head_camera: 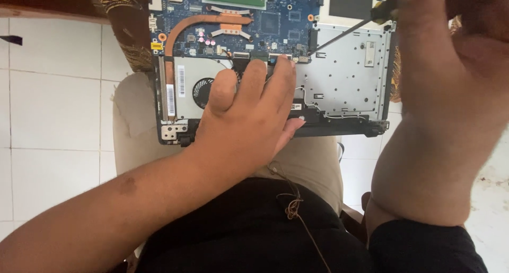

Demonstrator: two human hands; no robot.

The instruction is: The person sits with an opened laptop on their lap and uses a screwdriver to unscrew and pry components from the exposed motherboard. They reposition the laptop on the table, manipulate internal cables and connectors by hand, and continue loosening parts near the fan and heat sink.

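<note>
White tiled floor (53, 93) below, opened laptop (344, 82) across my lap, my left hand (249, 119) flat and open on it, my right hand (450, 50) gripping a screwdriver (344, 33), tip on the metal plate.

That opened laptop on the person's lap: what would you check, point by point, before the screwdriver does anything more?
1. Laptop steadied: ok, the left hand lies flat across its middle.
2. Screwdriver gripped: ok, the right hand holds its yellow-and-black handle.
3. Tip seated in a screw: cannot tell, it ends near the edge of the blue circuit board, too small to judge.
4. Left fingers clear of the tip: ok, apart but close.
5. Fan uncovered: ok.
6. Firm support: not ok, the laptop rests on the person's lap.
</note>
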